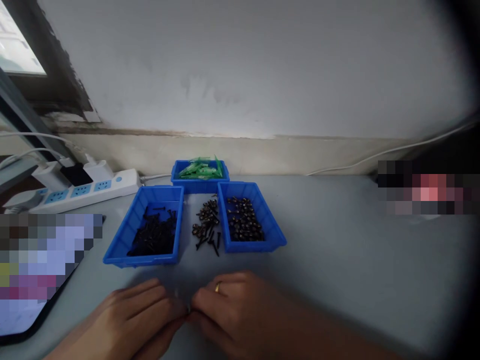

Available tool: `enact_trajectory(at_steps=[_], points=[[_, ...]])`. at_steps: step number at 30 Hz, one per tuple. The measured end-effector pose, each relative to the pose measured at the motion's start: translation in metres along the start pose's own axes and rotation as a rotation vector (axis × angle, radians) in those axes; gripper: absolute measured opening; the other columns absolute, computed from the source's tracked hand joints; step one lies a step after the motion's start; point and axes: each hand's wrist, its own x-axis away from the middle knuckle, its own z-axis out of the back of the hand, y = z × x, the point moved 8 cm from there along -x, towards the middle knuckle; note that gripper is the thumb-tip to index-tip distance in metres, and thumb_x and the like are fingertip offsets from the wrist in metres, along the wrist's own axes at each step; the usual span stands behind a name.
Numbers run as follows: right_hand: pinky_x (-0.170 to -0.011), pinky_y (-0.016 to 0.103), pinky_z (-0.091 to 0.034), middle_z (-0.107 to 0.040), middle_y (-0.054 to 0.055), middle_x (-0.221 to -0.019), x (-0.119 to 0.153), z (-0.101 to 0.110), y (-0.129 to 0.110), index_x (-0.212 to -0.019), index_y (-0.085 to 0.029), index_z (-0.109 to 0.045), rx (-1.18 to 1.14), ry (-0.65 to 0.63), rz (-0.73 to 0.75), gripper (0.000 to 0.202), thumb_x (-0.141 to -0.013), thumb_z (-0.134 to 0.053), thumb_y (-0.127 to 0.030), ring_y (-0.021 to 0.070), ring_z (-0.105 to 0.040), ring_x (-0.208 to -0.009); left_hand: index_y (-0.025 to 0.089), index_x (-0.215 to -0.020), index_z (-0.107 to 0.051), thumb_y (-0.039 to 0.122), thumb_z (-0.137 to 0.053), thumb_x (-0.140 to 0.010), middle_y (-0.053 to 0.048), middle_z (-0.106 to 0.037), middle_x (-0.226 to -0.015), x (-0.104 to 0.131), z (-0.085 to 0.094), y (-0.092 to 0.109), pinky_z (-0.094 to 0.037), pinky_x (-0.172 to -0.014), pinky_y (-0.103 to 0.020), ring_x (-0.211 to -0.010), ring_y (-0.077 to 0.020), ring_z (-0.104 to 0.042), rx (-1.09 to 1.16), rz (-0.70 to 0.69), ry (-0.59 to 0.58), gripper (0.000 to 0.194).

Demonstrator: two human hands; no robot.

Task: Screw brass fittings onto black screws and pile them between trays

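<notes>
Grip pinching together: left hand (137,312) and right hand (228,305) meeting fingertip to fingertip on the table (337,260), possibly working something tiny, unseen, just short of loose screws (206,227) lying between blue trays (144,252); steadying likely needed next.

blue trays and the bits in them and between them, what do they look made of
Blue trays: moulded plastic, going by the uniform bright colour and slight sheen. Dark screws in the left tray: probably black-finished metal, matte. Loose pile between the trays: brownish metal fasteners, likely; too small to be sure. Green pieces in the back tray: translucent plastic, it seems.
</notes>
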Motion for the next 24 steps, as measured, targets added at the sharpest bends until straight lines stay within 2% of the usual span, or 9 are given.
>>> enact_trajectory(at_steps=[4, 9, 12, 15, 17, 24], points=[[-0.053, 0.027, -0.037, -0.063, -0.001, -0.068, 0.002, -0.003, 0.0, -0.079, -0.017, -0.057, 0.006, 0.008, 0.008, 0.019, -0.096, -0.051, -0.023, 0.013, -0.057, -0.059, 0.026, -0.091, -0.053, 0.029, -0.037, -0.102, 0.007, -0.064, -0.064, 0.0, 0.007, 0.002, -0.05, -0.053, -0.019, -0.056, -0.0104, -0.064, -0.029, -0.039, 0.037, 0.02], [-0.053, 0.027, -0.034, -0.061, -0.002, -0.064, 0.003, -0.005, -0.004, -0.077, -0.016, -0.057, 0.014, 0.057, 0.074, 0.019, -0.095, -0.051, -0.02, 0.0123, -0.055, -0.056, 0.026, -0.09, -0.054, 0.017, -0.031, -0.102, 0.009, -0.06, -0.059, 0.004, 0.009, 0.002, -0.046, -0.051, -0.019, -0.054, -0.0094, -0.063, 0.023, -0.027, 0.069, 0.027], [-0.051, 0.028, -0.033, -0.06, -0.002, -0.062, 0.003, 0.0, -0.005, -0.076, -0.016, -0.057, 0.02, 0.111, 0.071, 0.018, -0.093, -0.052, -0.02, 0.0128, -0.053, -0.054, 0.025, -0.092, -0.056, 0.027, -0.036, -0.103, 0.007, -0.066, -0.068, 0.006, 0.007, -0.002, -0.048, -0.056, -0.019, -0.058, -0.0096, -0.065, 0.01, -0.004, 0.096, 0.022], [-0.052, 0.028, -0.034, -0.06, -0.001, -0.064, 0.002, 0.008, -0.002, -0.077, -0.016, -0.057, 0.036, 0.112, 0.026, 0.015, -0.091, -0.054, -0.02, 0.0135, -0.054, -0.057, 0.024, -0.096, -0.057, 0.034, -0.044, -0.1, 0.005, -0.068, -0.075, 0.011, 0.0, -0.011, -0.049, -0.057, -0.02, -0.064, -0.0107, -0.066, 0.0, 0.08, 0.049, 0.017], [-0.053, 0.028, -0.035, -0.059, -0.001, -0.064, 0.002, 0.013, 0.0, -0.077, -0.015, -0.058, 0.04, 0.123, 0.005, 0.013, -0.09, -0.055, -0.018, 0.0129, -0.054, -0.057, 0.024, -0.097, -0.057, 0.029, -0.044, -0.099, 0.005, -0.066, -0.072, 0.014, -0.003, -0.014, -0.048, -0.055, -0.021, -0.063, -0.0105, -0.065, 0.026, 0.118, 0.023, 0.014], [-0.057, 0.027, -0.038, -0.059, -0.002, -0.063, 0.007, 0.017, -0.001, -0.078, -0.015, -0.059, 0.026, 0.192, 0.025, 0.016, -0.092, -0.051, -0.018, 0.0119, -0.054, -0.057, 0.024, -0.084, -0.053, 0.028, -0.042, -0.099, 0.006, -0.061, -0.067, 0.016, -0.009, -0.012, -0.044, -0.048, -0.024, -0.057, -0.0114, -0.062, 0.035, 0.117, -0.033, 0.019]])
